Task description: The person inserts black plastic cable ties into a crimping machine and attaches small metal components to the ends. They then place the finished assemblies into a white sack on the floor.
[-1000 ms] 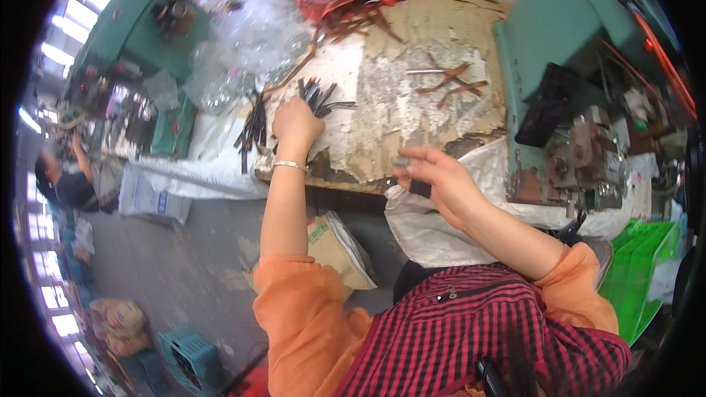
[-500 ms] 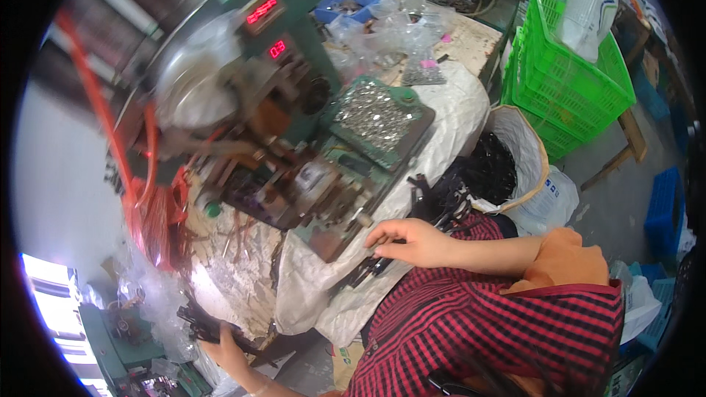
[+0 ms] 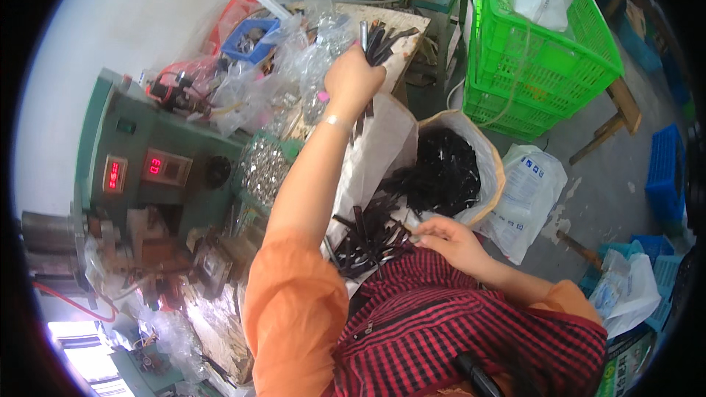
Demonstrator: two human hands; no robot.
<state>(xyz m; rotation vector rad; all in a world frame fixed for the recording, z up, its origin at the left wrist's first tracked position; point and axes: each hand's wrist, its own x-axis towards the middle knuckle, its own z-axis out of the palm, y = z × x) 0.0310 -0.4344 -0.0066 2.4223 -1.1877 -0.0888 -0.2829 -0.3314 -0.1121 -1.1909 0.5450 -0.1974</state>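
My left hand (image 3: 354, 82) reaches to the far end of the work table, closed round a bundle of black strips (image 3: 380, 43). Strip ends fan out beyond the fingers, and others hang below the hand. Close to my body, my right hand (image 3: 452, 244) has its thumb and fingers pinched together; what lies between them, if anything, is too small to name. Just left of it, a loose heap of black strips (image 3: 364, 239) lies on white sheeting over my lap. A white sack (image 3: 500, 180) with a tan rim, holding many more black strips, stands beyond my right hand.
On the left stands a green machine (image 3: 176, 140) with red digital displays, a tray of small shiny metal pieces (image 3: 265, 169) beside it. Clear plastic bags and a blue bin (image 3: 250, 40) crowd the table's back. Green crates (image 3: 544, 66) are stacked at right, near a white bag (image 3: 526, 202).
My left hand has gone from the table's near left to its far end with the black strips. My right hand has moved from the machine's edge toward the sack. The view has turned right.
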